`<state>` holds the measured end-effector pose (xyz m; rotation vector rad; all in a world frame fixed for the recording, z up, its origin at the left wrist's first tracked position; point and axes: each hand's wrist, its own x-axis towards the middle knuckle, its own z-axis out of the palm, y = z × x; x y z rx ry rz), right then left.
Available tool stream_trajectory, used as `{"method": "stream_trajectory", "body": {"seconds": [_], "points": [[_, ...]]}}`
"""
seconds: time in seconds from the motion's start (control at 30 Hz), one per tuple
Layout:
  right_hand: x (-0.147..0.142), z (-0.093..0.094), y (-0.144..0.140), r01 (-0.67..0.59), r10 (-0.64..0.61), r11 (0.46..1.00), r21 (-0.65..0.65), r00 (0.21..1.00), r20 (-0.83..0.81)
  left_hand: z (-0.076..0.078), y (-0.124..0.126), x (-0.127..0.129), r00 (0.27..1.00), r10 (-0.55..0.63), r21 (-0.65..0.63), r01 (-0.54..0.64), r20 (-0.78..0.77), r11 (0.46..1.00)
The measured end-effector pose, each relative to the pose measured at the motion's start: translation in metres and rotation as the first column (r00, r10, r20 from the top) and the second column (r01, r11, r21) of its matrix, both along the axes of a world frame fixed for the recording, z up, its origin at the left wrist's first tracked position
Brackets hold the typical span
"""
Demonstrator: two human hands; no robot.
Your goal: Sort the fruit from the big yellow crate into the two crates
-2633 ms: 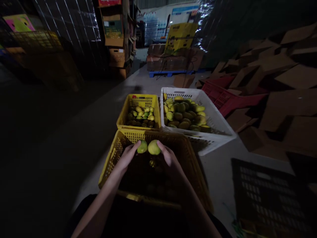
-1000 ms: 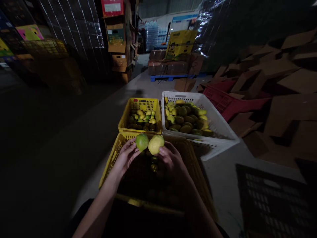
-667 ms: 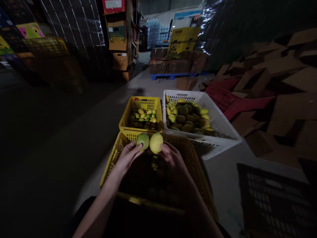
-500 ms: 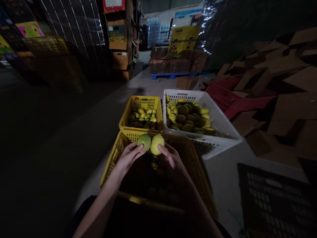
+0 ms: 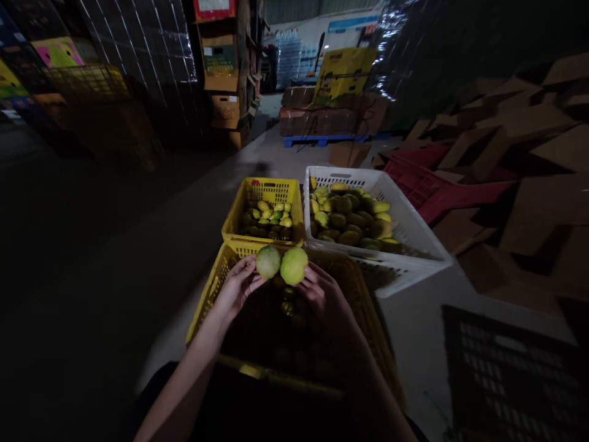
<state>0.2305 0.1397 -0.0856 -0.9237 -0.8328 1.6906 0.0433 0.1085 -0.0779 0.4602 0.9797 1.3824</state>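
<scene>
Fruit was held in both hands above the far rim of the near yellow crate [image 5: 207,301]: a paler green fruit [image 5: 267,262] was gripped by the left hand [image 5: 237,287], its fingers closed round the underside, and a yellower fruit [image 5: 294,265] was clasped likewise by the right hand [image 5: 324,294]. The two fruits were kept touching, side by side. Sorting was judged partly done: beyond the near crate, a small yellow crate [image 5: 234,215] was seen with a shallow layer of fruit and a white crate [image 5: 414,233] was roughly half filled, while a few dim fruits were left in the near crate. Its far rim was pressed against both other crates; open floor [image 5: 414,325] was left to its right, before a dark crate [image 5: 506,374].
</scene>
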Motion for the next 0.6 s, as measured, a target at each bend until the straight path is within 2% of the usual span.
{"method": "stream_trajectory", "body": {"seconds": [0.1,0.23,0.3,0.47,0.6], "points": [[0.0,-0.003,0.002,-0.004,0.004,1.0,0.012,1.0,0.002,-0.003,0.002,0.001,1.0,0.005,-0.004,-0.005,-0.002,1.0],[0.002,-0.004,0.0,-0.09,0.058,0.964,0.252,0.99,0.131,-0.007,0.004,0.005,1.0,-0.004,0.005,0.004,-0.007,1.0],[0.001,-0.001,-0.002,-0.116,0.065,0.943,0.311,0.983,0.17,-0.006,0.003,0.008,0.999,-0.029,0.031,0.03,-0.024,0.999],[-0.008,0.008,-0.005,-0.109,0.092,0.987,0.118,0.986,0.143,0.001,0.0,0.011,0.983,-0.091,0.101,0.108,-0.159,0.989],[-0.009,0.009,-0.004,-0.081,0.07,0.993,0.08,0.989,0.132,0.004,-0.003,0.011,0.953,-0.039,0.174,0.095,-0.302,0.98]]}}
